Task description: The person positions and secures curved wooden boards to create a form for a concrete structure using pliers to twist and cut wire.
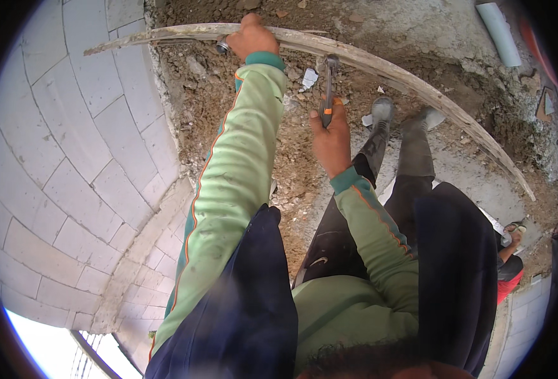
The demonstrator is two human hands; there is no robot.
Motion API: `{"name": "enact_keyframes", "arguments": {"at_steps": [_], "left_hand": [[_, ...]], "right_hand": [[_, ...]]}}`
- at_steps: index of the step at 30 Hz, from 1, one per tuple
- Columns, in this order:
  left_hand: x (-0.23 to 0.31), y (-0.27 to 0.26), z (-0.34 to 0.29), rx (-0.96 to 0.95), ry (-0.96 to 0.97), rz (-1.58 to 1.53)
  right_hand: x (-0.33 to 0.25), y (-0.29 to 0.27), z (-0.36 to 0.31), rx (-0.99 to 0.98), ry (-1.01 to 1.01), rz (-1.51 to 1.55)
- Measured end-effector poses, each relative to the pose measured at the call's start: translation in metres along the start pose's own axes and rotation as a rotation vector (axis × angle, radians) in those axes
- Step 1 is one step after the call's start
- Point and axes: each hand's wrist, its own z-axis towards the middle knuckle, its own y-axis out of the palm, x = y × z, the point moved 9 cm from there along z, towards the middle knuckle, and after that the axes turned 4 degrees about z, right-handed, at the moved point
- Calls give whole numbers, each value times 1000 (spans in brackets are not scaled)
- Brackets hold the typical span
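A long, rough wooden plank (411,74) crosses the far part of the view, its edges bent by the lens. My left hand (252,39) is closed round it toward its left end, with the arm stretched out. Beside that hand, just below the plank, shows a small round dark-and-metal object (222,47); its kind is unclear. In my right hand (333,142) is a hammer (329,85) with a black and orange grip, held upright in the picture. Its metal head lies close to the plank's near edge; whether they touch I cannot tell.
A pale block wall (70,126) rises at the left. Loose soil (222,95) and broken white pieces (309,78) cover the ground before my boots (382,112). A light-blue pipe (499,35) lies at the far right. Another person in red (510,278) is at the right.
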Motion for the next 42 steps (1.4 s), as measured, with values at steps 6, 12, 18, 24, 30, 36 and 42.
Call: {"name": "enact_keyframes", "arguments": {"at_steps": [6, 12, 18, 24, 30, 36, 42], "left_hand": [[21, 12, -11, -180, -243, -128], [-12, 5, 18, -83, 289, 643], [13, 16, -16, -293, -384, -204], [-2, -9, -18, -72, -602, -226], [-34, -25, -19, -96, -588, -361], [-74, -12, -6, -111, -500, -381], [-67, 17, -21, -97, -542, -394]], "right_hand": [[31, 11, 23, -68, 67, 207], [62, 1, 77, -137, -243, 2], [87, -34, 116, -134, -549, -347], [133, -117, -9, -224, 16, -145], [-30, -324, 12, 215, 169, 394], [-103, -555, 202, 466, 109, -108], [-93, -718, 324, 447, 485, -725]]}}
